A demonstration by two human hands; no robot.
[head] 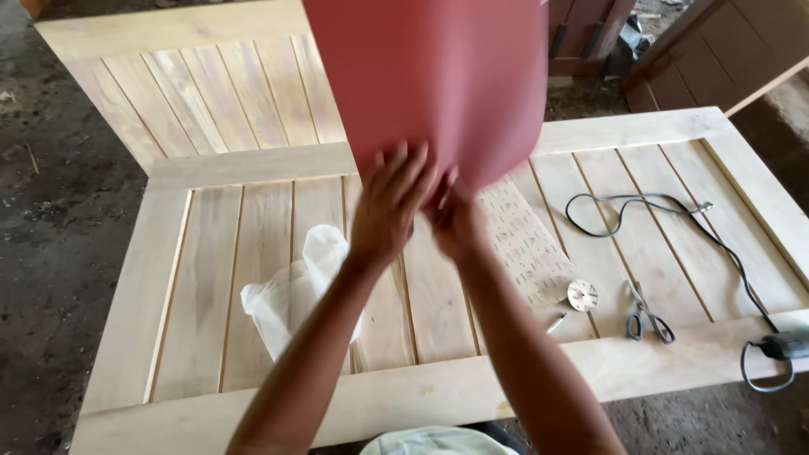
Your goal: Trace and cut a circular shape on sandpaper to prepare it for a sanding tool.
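Over a pale wooden door panel (pixel 211 278) on a dirt floor, both the left hand (pixel 389 202) and right hand (pixel 459 221) grasp the lower edge of a red sheet (pixel 430 80) held upright, with scissors (pixel 647 316), a black cord (pixel 674 221) and a white plastic bag (pixel 295 291) lying around.

Single head camera – looking steeply down and forward, sitting close over wooden panel (pixel 253 278); forearms entering from bottom edge – dirt floor (pixel 50 211) showing at left.
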